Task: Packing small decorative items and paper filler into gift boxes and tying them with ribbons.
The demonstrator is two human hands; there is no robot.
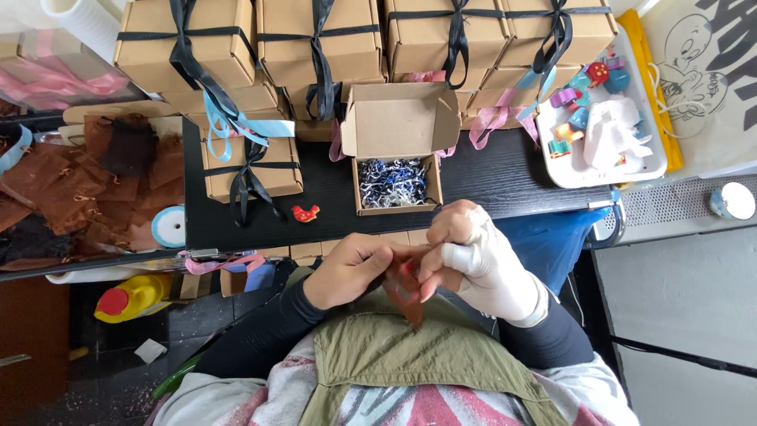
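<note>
Head view: both hands pinch a small sheer brown pouch [406,288]; left hand [351,272] bare, right hand [481,256] bandaged white, each grip narrow, before an open cardboard box [397,150] on the black surface [489,177].

Brown sheer pouch [406,288]; tan boxes [252,170], black ribbons; red bird charm [305,213]; black table [505,177].

Dark table [505,177], crowded with boxes

Tied cardboard boxes [251,166], an open box [397,183] of shredded paper, a small red bird [305,213], a white tray [569,175].
</note>
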